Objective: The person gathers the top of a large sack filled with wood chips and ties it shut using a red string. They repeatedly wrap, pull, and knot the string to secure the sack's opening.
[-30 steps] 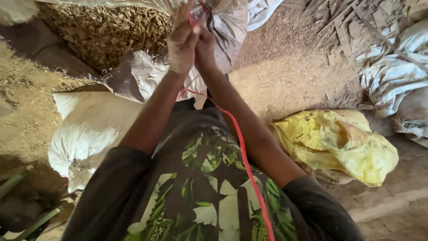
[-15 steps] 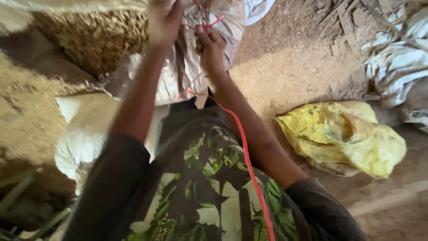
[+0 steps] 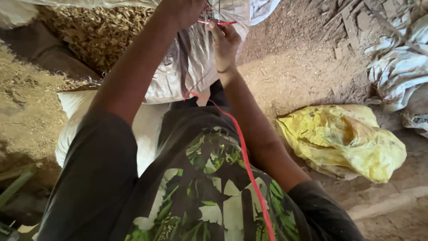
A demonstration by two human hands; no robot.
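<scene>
Both hands pinch the red string (image 3: 244, 151) at 12 o'clock: left hand (image 3: 185, 11), seemingly, and right hand (image 3: 224, 42). The string could slip and the white sack (image 3: 191, 67) spill.

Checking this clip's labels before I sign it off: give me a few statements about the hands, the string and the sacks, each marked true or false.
1. A red string runs down over the person's patterned shirt. True.
2. The right hand is raised at the mouth of the white sack. True.
3. A blue sack lies crumpled on the ground to the right. False: the crumpled sack there is yellow.
4. The left hand rests flat on the dirt floor. False: it is lifted at the sack's top, partly cut off by the frame edge.
5. The white sack is filled with water bottles. False: dry, chopped straw-like material shows just behind it.
</scene>
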